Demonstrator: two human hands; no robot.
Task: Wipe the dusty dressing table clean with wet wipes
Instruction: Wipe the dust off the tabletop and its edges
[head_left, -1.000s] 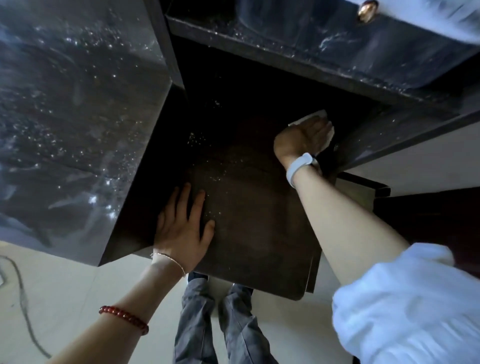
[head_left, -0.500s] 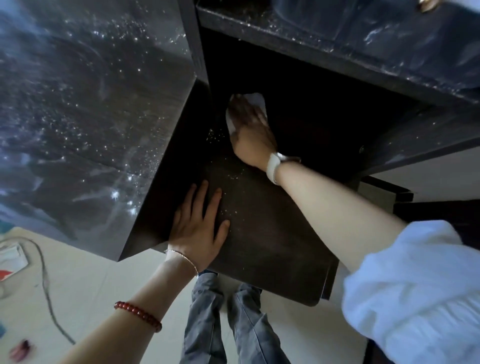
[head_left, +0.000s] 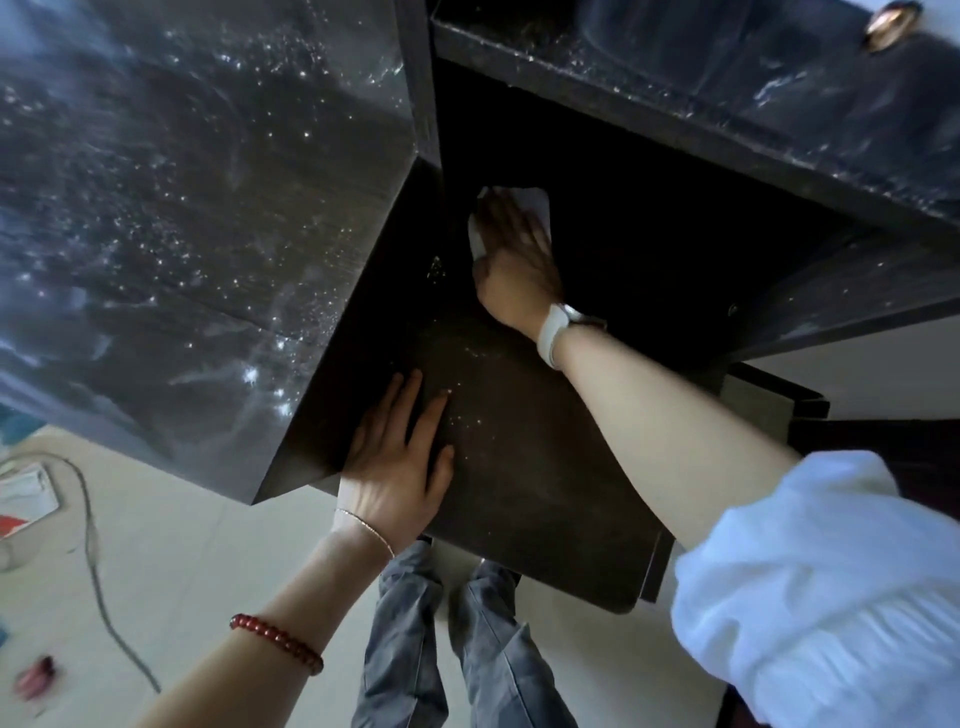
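Right hand (head_left: 511, 260) presses a crumpled white wet wipe (head_left: 535, 205), fingers apparently flat, at the dark wooden dressing table shelf (head_left: 519, 467)'s far left corner; left hand (head_left: 397, 467) rests spread flat near its speckled front-left edge

Dim, contrasty wide-angle view with glare on glossy dark surfaces.
The recess (head_left: 649, 218) lies in deep shadow, while the dusty top (head_left: 182, 208) reflects bright specks; straight edges bend near the borders, and the floor (head_left: 171, 571) at lower left looks blurred.

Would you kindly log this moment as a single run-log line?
right hand: presses wet wipe on dark shelf, back left | left hand: flat on shelf front | dust specks: between hands
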